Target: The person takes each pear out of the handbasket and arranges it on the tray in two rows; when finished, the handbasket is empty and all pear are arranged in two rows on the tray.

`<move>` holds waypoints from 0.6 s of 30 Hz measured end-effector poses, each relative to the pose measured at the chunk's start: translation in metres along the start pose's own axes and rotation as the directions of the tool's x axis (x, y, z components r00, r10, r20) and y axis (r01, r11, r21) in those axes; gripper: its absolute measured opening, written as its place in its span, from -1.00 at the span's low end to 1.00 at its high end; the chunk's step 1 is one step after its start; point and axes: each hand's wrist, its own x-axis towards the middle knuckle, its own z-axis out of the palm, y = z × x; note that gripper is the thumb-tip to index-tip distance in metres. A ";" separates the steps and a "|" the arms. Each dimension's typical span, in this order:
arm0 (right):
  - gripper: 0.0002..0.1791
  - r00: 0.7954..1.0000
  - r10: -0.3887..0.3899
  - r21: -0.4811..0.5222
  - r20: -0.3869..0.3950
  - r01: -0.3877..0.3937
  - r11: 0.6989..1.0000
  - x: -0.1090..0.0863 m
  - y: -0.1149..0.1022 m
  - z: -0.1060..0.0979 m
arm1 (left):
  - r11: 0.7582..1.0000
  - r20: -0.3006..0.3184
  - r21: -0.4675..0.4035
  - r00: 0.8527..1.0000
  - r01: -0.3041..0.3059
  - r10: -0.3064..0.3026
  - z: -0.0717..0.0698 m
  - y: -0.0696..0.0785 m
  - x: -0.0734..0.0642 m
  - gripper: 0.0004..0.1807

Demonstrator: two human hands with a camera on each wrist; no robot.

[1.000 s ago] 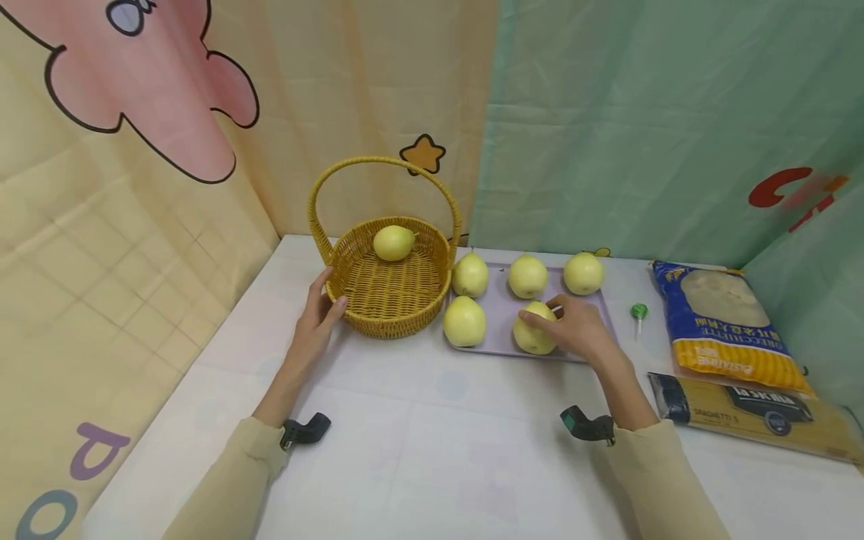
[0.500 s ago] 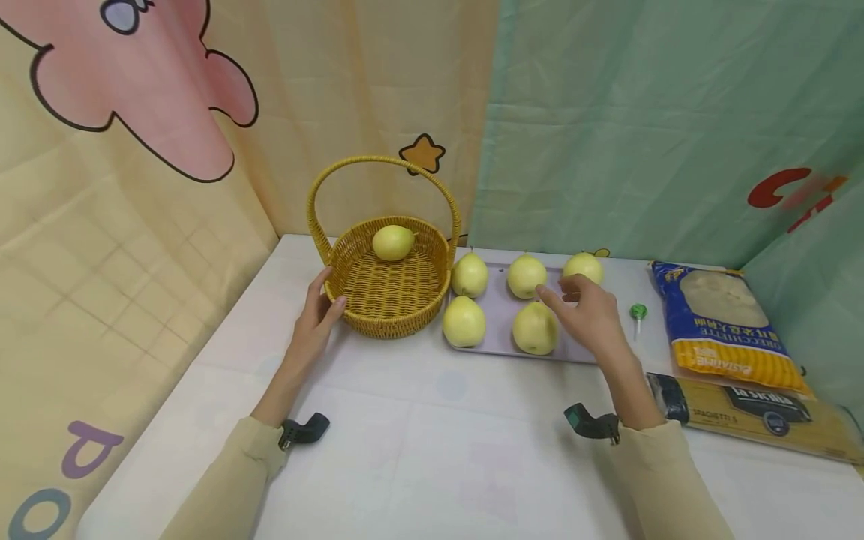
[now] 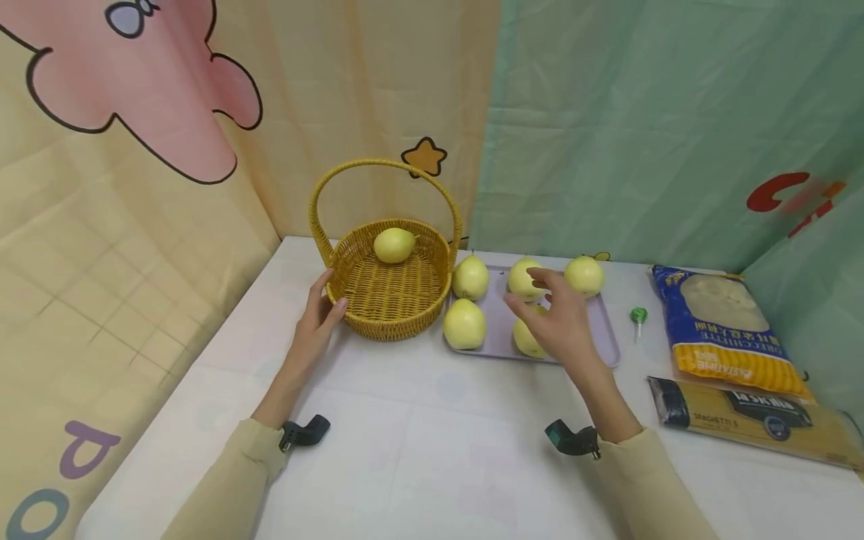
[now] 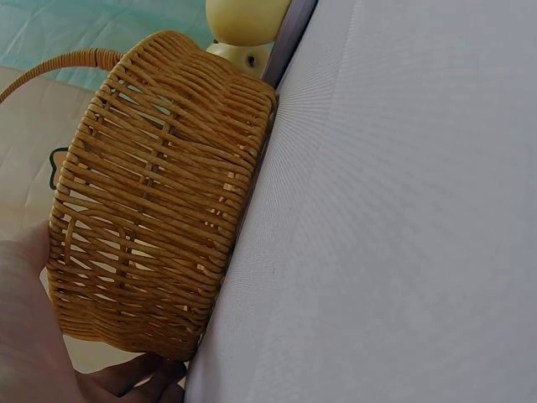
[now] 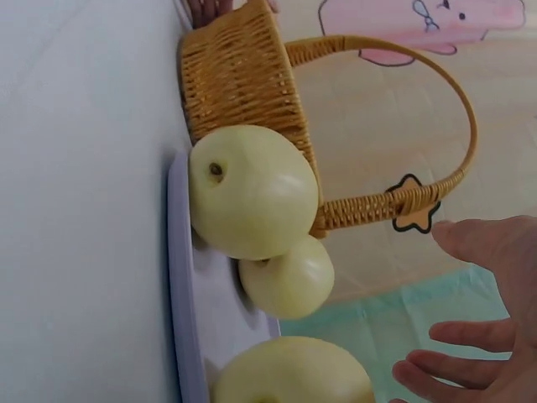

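Note:
A wicker basket (image 3: 388, 328) with a tall hoop handle stands on the table, one pear (image 3: 394, 246) lying inside. My left hand (image 3: 315, 319) grips its left side, thumb at the rim and fingers round the outer wall; the left wrist view shows the woven side (image 4: 159, 193) close up. To the right, a lilac tray (image 3: 497, 322) carries several yellow-green pears. My right hand (image 3: 560, 319) hovers above it with spread fingers and nothing in them, partly covering the front right pear (image 3: 526, 339). In the right wrist view the hand (image 5: 495, 319) is apart from the pears (image 5: 252, 193).
Right of the tray lies a green lollipop (image 3: 638, 316). Further right are a blue and yellow pasta bag (image 3: 729, 326) and a spaghetti pack (image 3: 756, 420). Printed curtains (image 3: 648, 135) hang behind the white table (image 3: 418, 450).
My right hand has let go of the front right pear, risen above it and then shifted left. That pear stays on the tray. My left hand and the basket have kept their place.

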 end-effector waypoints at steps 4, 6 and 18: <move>-0.29 1.000 -0.030 -0.010 0.008 0.030 1.000 0.001 -0.009 0.016 | 1.000 -0.004 0.000 1.000 0.008 -0.008 -0.002 0.001 -0.001 -0.27; -0.29 0.999 -0.045 -0.008 0.018 0.046 0.999 0.002 -0.014 0.024 | 1.000 -0.008 0.005 1.000 0.008 -0.008 -0.003 0.001 -0.002 -0.27; -0.24 0.989 -0.092 0.089 0.111 0.083 0.993 0.014 -0.051 0.058 | 1.000 -0.023 -0.030 1.000 0.000 0.000 0.002 -0.030 0.008 -0.25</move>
